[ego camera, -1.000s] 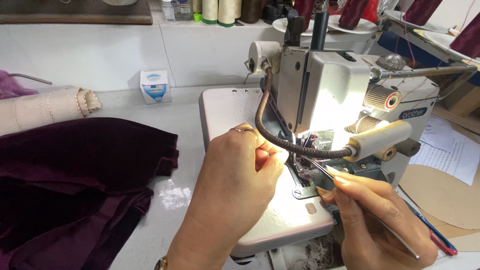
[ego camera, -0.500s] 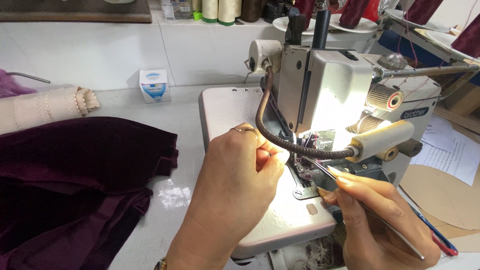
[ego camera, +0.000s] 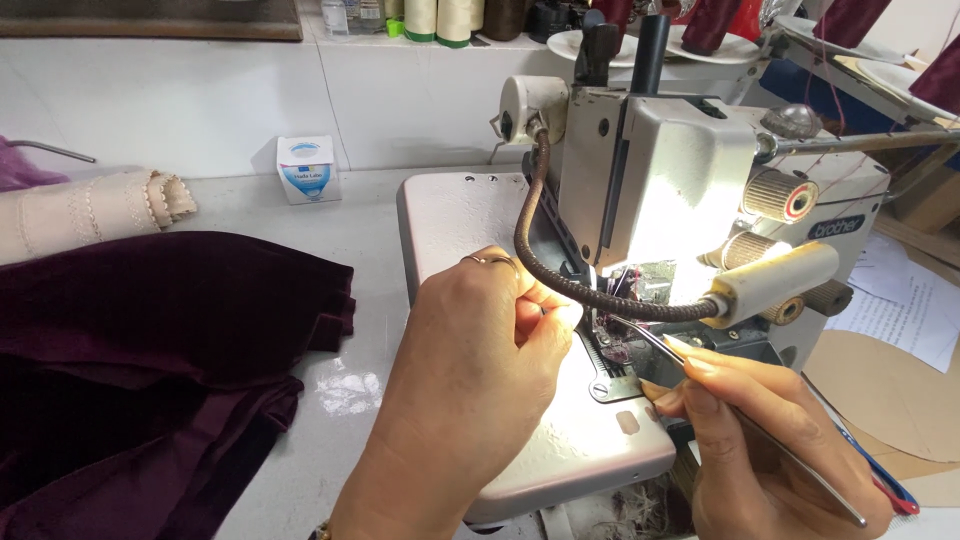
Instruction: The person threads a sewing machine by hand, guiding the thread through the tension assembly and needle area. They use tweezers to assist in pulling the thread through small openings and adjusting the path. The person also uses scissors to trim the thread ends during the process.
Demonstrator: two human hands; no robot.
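A white industrial sewing machine [ego camera: 680,150] stands on the table, its needle area lit by a small lamp on a braided gooseneck [ego camera: 560,270]. My left hand [ego camera: 480,360] rests on the machine bed [ego camera: 450,215], fingers pinched together just left of the presser foot [ego camera: 615,335]; what it pinches is too small to tell. My right hand [ego camera: 760,440] holds long metal tweezers [ego camera: 700,375], whose tips reach in under the needle. A ring sits on one left finger.
Dark maroon velvet fabric [ego camera: 150,340] lies heaped at left. A cream lace-trimmed roll [ego camera: 90,210] and a small white box [ego camera: 305,168] sit behind it. Thread cones [ego camera: 435,18] line the back ledge. Brown paper patterns [ego camera: 890,390] and white sheets lie at right.
Both hands stay at the needle area. The tweezers in my right hand shifted very slightly; nothing else has visibly moved.
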